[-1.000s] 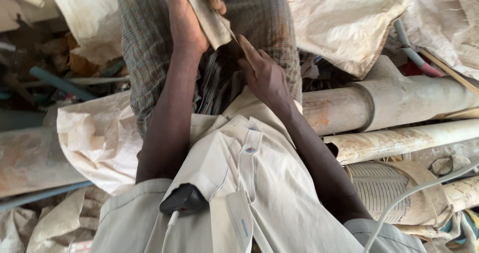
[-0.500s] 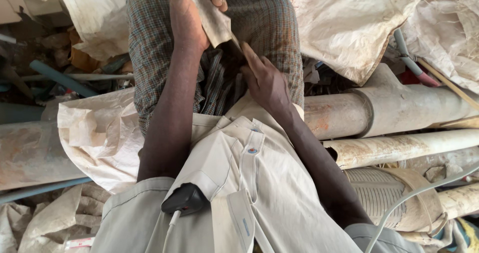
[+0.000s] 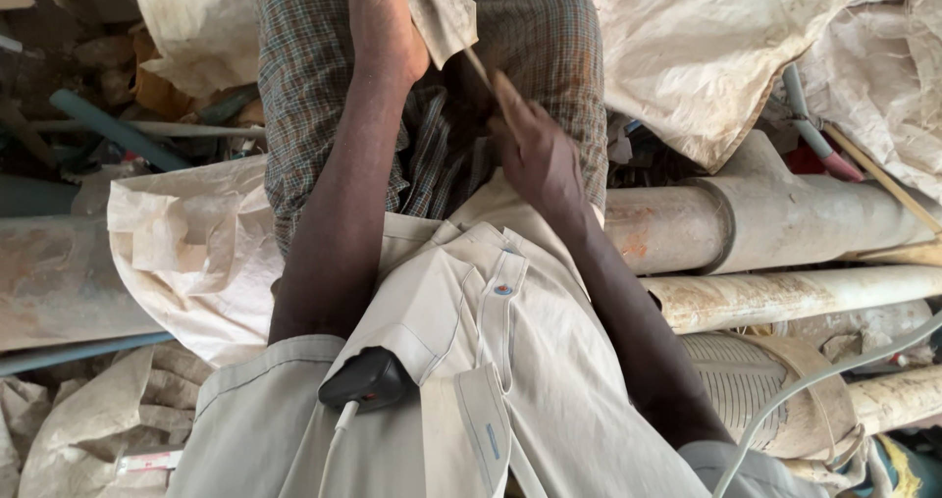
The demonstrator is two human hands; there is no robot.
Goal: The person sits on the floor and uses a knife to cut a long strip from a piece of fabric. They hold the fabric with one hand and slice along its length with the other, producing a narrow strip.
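My left hand (image 3: 388,22) is raised at the top of the head view and grips a folded piece of dirty pale cloth (image 3: 439,9) over my checked wrap (image 3: 549,76). Just below and to the right, my right hand (image 3: 530,145) pinches a thin stick-like tool (image 3: 478,68) whose tip meets the lower edge of the cloth. Both forearms reach out over my beige shirt (image 3: 491,361). A small black device (image 3: 365,380) with a white cable is clipped at the shirt's chest.
Thick dusty pipes (image 3: 785,218) lie across the right side, and another pipe (image 3: 49,282) lies at the left. Worn woven sacks (image 3: 706,47) are piled at the top right and left. A ribbed pipe end (image 3: 746,380) sits lower right beside a grey cable (image 3: 834,370).
Both hands have shifted toward the top of the view with the cloth. My right hand has moved closer under the cloth with the thin tool.
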